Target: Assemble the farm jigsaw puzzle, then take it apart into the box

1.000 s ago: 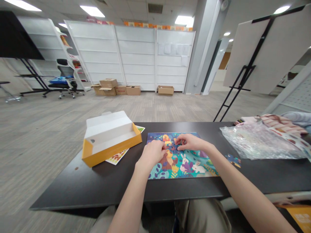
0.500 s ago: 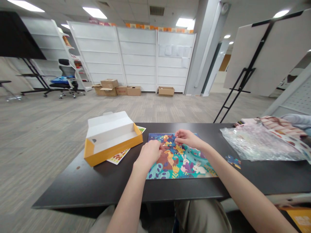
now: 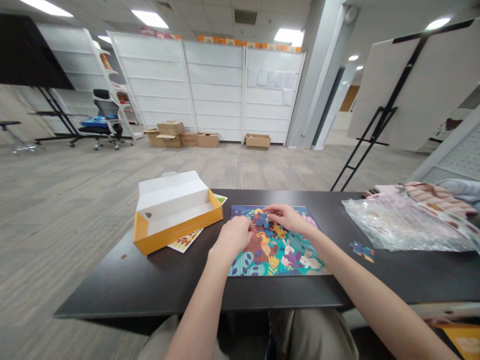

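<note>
Where the puzzle lies: flat on the black tabletop (image 3: 180, 292), a colourful cardboard animal jigsaw (image 3: 288, 257) has a wide strip of surface between it and the near edge, and a narrower one at the far edge.
Left hand (image 3: 235, 235): over the jigsaw's left side, fingers bent; whether they pinch anything, I cannot tell.
Right hand (image 3: 288, 219): over the upper part, thumb and fingers drawn close together at a dark-blue knobbed piece (image 3: 261, 220); whether it is gripped, I cannot tell.
Left side: the open orange-and-white cardboard box (image 3: 180, 231) sits partly over a white-bordered printed card (image 3: 185, 242), its right corner near the jigsaw.
Right side: small blue-and-orange loose pieces (image 3: 363, 251) lie between jigsaw and crinkled clear plastic bag (image 3: 405, 227); the right forearm crosses the jigsaw's right edge.
</note>
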Demonstrator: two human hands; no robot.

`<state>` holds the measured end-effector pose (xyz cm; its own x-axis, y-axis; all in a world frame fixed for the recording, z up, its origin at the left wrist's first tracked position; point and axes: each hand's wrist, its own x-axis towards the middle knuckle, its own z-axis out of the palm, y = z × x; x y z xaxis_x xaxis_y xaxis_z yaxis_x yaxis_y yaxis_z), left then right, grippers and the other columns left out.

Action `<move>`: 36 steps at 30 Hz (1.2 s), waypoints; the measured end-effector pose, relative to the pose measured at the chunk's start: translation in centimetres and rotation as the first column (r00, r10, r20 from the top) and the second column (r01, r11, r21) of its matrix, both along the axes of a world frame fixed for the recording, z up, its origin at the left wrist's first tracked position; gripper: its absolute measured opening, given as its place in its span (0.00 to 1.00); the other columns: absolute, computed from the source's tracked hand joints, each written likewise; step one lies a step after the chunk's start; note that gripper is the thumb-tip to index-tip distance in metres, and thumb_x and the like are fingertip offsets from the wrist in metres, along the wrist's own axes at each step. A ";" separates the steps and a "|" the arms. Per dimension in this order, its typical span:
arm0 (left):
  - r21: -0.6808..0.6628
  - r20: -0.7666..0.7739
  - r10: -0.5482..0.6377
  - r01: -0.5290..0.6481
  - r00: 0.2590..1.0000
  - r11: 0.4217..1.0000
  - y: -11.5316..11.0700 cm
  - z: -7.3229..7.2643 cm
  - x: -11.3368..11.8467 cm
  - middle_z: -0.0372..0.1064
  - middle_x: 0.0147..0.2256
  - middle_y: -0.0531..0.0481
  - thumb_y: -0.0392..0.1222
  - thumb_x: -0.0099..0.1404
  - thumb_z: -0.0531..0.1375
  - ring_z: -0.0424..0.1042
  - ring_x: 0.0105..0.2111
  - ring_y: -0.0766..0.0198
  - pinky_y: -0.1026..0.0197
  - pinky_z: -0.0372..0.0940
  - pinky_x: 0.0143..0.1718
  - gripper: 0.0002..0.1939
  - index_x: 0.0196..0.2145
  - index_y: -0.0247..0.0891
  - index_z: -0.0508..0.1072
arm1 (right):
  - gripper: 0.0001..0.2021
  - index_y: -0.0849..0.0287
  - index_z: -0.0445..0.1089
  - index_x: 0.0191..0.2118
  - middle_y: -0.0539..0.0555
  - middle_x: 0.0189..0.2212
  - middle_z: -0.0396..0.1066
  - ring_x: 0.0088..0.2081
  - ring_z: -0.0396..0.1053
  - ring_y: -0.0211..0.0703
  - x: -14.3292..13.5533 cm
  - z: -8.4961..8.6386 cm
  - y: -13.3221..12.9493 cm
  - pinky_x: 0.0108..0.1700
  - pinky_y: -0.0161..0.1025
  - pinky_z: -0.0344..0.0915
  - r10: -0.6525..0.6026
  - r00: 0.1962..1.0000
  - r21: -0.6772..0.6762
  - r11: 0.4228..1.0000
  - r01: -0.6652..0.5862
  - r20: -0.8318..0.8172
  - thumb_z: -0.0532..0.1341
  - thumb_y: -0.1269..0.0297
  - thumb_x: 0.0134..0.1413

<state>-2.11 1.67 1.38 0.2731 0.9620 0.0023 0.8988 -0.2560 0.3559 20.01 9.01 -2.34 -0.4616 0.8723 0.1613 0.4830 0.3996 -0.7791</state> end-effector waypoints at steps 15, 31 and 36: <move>0.001 -0.002 -0.024 0.024 1.000 1.000 0.5 -0.4 0.1 0.78 0.38 0.44 0.33 0.62 0.59 0.77 0.40 0.57 0.60 0.68 0.44 0.09 0.35 0.39 0.81 | 0.10 0.60 0.75 0.43 0.56 0.36 0.78 0.36 0.74 0.43 -0.7 -0.1 0.2 0.41 0.40 0.70 -0.066 0.998 0.067 0.996 0.066 -0.005 0.60 0.66 0.56; 0.029 -0.026 0.000 0.000 1.000 1.000 0.1 -0.2 0.4 0.76 0.46 0.40 0.35 0.65 0.60 0.75 0.49 0.53 0.58 0.67 0.48 0.14 0.49 0.36 0.72 | 0.16 0.57 0.67 0.39 0.52 0.36 0.73 0.33 0.73 0.40 -0.9 -0.2 0.3 0.36 0.37 0.70 -0.047 0.955 -0.095 0.995 0.020 -0.293 0.68 0.57 0.45; 0.020 -0.039 0.006 -0.005 0.999 1.000 -0.1 0.1 0.8 0.74 0.49 0.41 0.36 0.67 0.59 0.74 0.50 0.53 0.58 0.67 0.48 0.20 0.56 0.40 0.66 | 0.14 0.58 0.73 0.40 0.55 0.36 0.77 0.38 0.75 0.46 -1.0 0.3 0.2 0.43 0.43 0.72 -0.048 0.977 -0.039 0.998 0.040 -0.208 0.64 0.54 0.53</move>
